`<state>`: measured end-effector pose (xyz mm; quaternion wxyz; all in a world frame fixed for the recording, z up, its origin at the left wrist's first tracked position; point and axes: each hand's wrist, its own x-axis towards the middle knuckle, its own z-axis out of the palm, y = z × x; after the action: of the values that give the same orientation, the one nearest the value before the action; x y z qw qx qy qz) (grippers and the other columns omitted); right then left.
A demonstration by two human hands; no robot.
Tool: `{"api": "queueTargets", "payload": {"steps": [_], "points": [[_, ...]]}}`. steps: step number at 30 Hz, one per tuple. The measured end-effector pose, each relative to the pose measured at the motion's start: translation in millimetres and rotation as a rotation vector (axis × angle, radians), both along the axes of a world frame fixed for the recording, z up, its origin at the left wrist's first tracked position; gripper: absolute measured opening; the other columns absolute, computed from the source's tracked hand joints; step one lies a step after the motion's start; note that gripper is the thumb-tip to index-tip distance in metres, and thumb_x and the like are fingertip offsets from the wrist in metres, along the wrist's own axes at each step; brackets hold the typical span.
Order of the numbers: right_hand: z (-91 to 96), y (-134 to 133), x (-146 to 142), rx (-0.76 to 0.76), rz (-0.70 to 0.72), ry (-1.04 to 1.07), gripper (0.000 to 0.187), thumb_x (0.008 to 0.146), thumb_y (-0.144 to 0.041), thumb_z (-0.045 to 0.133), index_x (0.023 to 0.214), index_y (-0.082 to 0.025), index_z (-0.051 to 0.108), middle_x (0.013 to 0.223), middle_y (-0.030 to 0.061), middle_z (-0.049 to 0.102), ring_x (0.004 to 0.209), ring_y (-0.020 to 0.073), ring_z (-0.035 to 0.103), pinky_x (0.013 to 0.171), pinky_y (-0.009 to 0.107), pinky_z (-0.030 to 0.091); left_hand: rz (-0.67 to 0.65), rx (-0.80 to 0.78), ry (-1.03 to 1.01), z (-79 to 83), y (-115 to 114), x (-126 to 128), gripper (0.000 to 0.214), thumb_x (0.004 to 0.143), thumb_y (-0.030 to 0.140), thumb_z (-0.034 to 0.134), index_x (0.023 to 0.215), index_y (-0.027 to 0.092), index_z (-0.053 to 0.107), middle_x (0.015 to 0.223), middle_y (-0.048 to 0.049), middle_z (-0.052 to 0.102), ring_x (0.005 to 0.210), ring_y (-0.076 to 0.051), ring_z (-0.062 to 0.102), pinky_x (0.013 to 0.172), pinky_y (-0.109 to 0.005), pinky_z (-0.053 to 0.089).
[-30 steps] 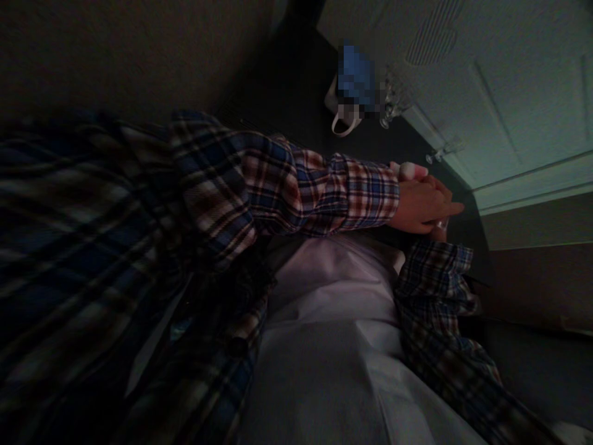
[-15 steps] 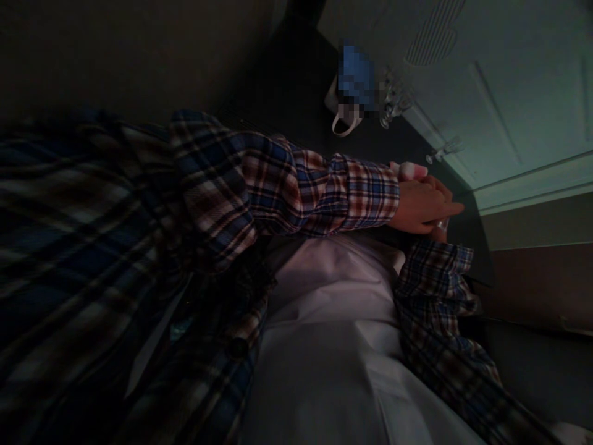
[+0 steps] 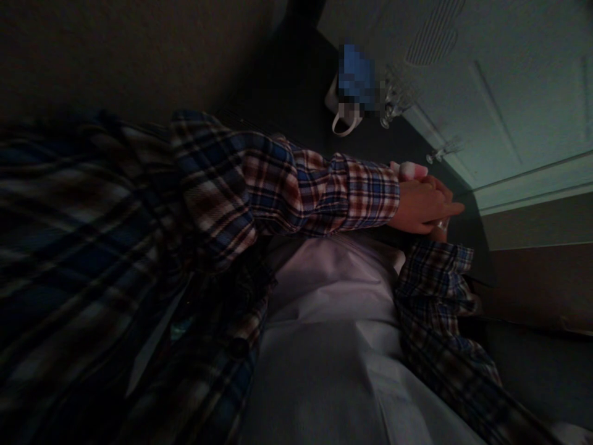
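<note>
My left hand [image 3: 417, 207] reaches in from a rolled plaid cuff and lies over my right hand [image 3: 441, 186]. One left finger points out to the right; the others curl in, and what they close on is hidden. My right hand is partly covered, its fingers bent around the left one. A clear, shiny bit [image 3: 443, 224] shows beneath the hands, too small and dark to name. Right beside them is a pink and white object [image 3: 410, 171], its kind unclear; I cannot tell whether a hand touches it.
The hands are over a dark table [image 3: 370, 139]. A small stemmed glass [image 3: 442, 151] stands beyond them, with several clear glasses [image 3: 393, 102] farther back. Near those sits a pale handled container [image 3: 346, 123] below a blurred-out blue patch. A pale panelled surface [image 3: 500, 93] borders the table.
</note>
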<state>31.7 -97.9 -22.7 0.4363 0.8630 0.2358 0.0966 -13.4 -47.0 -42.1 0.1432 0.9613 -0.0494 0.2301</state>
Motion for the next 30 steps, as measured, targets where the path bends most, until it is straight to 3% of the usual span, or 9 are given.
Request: {"api": "queueTargets", "payload": {"steps": [4,11,15,18,21,26,28,30], "points": [[1.8,15,-7,-0.515,-0.054,-0.220,0.048,0.074,-0.012,0.056,0.116,0.010,0.052,0.099,0.0091,0.052,0.112,0.0112,0.047,0.103,0.014,0.032,-0.034,-0.035,-0.005,-0.4,1,0,0.038,0.091,0.025,0.042,0.127,0.015,0.049,0.120,-0.0094,0.056,0.104,-0.020,0.056,0.081,-0.030,0.041],[-3.3,34,-9,-0.869,-0.160,-0.246,0.050,0.080,-0.019,0.053,0.120,0.011,0.050,0.090,0.0076,0.049,0.110,0.0107,0.044,0.096,0.015,0.034,-0.046,-0.041,0.012,0.6,2,-1,0.041,0.092,0.026,0.041,0.130,0.013,0.048,0.118,-0.0081,0.058,0.107,-0.020,0.055,0.081,-0.029,0.039],[-9.0,33,-10,-0.833,-0.209,-0.329,0.051,0.079,-0.020,0.055,0.121,0.010,0.051,0.089,0.0063,0.051,0.107,0.0093,0.045,0.093,0.014,0.035,-0.036,-0.045,0.015,0.8,1,-1,0.043,0.091,0.024,0.041,0.132,0.014,0.048,0.120,-0.0081,0.057,0.108,-0.021,0.055,0.081,-0.029,0.039],[-6.9,26,-8,-0.774,-0.134,-0.297,0.046,0.079,-0.018,0.053,0.119,0.006,0.052,0.093,0.0074,0.052,0.111,0.0110,0.045,0.096,0.016,0.036,-0.029,-0.030,0.014,1.3,0,-2,0.042,0.092,0.024,0.041,0.132,0.013,0.049,0.120,-0.0101,0.056,0.106,-0.020,0.055,0.080,-0.029,0.039],[-3.1,17,-9,-0.606,-0.035,-0.253,0.042,0.079,-0.014,0.048,0.117,0.003,0.053,0.096,0.0082,0.053,0.109,0.0114,0.047,0.096,0.018,0.037,-0.035,-0.036,0.017,1.3,1,-2,0.042,0.092,0.025,0.041,0.132,0.012,0.048,0.119,-0.0100,0.057,0.106,-0.020,0.056,0.081,-0.028,0.039],[-4.8,11,-18,-0.471,-0.038,-0.326,0.050,0.070,-0.005,0.053,0.116,0.012,0.054,0.099,0.0091,0.056,0.111,0.0097,0.047,0.105,0.013,0.030,-0.041,-0.034,0.008,-0.1,1,0,0.042,0.092,0.024,0.041,0.132,0.012,0.047,0.118,-0.0085,0.058,0.106,-0.020,0.055,0.084,-0.029,0.040],[-6.4,9,-18,-0.349,-0.051,-0.319,0.053,0.069,-0.002,0.050,0.119,0.013,0.051,0.103,0.0099,0.057,0.111,0.0092,0.047,0.104,0.013,0.031,-0.032,-0.027,0.015,-0.1,1,0,0.042,0.092,0.025,0.041,0.132,0.013,0.047,0.118,-0.0081,0.057,0.106,-0.020,0.055,0.085,-0.030,0.040],[-6.9,4,-14,-0.108,-0.026,-0.206,0.054,0.070,0.002,0.043,0.123,0.012,0.046,0.110,0.0116,0.055,0.116,0.0097,0.045,0.105,0.015,0.032,-0.028,-0.052,0.027,0.6,1,-1,0.041,0.092,0.025,0.042,0.132,0.014,0.047,0.118,-0.0070,0.058,0.106,-0.019,0.055,0.086,-0.030,0.041]]}}
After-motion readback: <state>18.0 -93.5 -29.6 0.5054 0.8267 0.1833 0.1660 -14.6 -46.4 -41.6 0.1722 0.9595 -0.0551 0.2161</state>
